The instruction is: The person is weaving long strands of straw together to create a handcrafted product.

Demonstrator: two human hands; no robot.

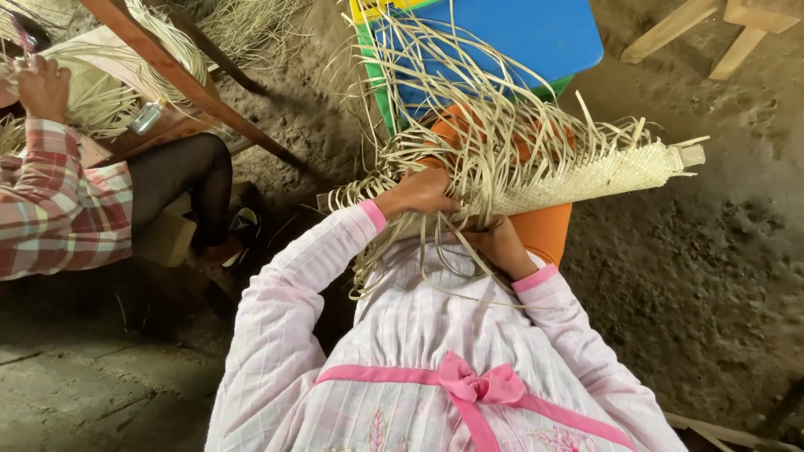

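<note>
A half-woven straw mat [578, 177] is wrapped around a wooden form whose end [692, 155] sticks out at the right. Many loose pale straw strands [452, 100] fan out from it toward the top and left. My left hand [423, 194] grips strands on the near left side of the weave. My right hand [498, 243] pinches strands just below the woven edge. Both arms wear pink-and-white striped sleeves. An orange cloth [544, 230] shows under the weave.
A blue and green plastic stool [536, 38] stands behind the weave. At the left another person in a plaid sleeve [59, 209] handles straw [100, 92] by a wooden frame [193, 88]. Wooden pieces [720, 33] lie at top right on the dirt floor [695, 285].
</note>
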